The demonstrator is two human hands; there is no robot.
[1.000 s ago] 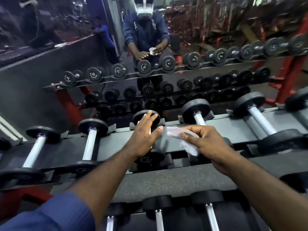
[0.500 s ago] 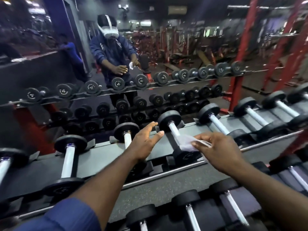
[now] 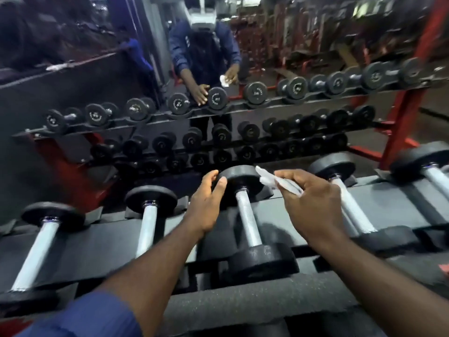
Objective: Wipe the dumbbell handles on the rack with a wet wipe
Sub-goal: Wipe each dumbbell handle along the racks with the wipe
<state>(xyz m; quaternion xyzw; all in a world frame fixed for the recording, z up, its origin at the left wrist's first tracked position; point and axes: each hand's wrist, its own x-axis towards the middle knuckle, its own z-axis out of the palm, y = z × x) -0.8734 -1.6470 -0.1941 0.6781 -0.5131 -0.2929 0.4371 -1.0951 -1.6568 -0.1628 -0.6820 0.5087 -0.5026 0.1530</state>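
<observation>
While the wet wipe (image 3: 279,184) is pinched in the right hand (image 3: 313,207), the left hand (image 3: 206,207) is held at the middle dumbbell (image 3: 249,227) on the rack (image 3: 97,244).

Wipe is held crumpled between thumb and fingers, near the right edge of the far head (image 3: 240,177), apart from the knurled handle (image 3: 244,205). Left fingers are loosely extended, nothing gripped, tips at the left edge of that head; contact cannot be confirmed. Dumbbell is laid across the grey top shelf between two neighbours (image 3: 148,224) (image 3: 352,210). Person and dumbbell rows are reflected in the mirror (image 3: 315,57) behind.
</observation>
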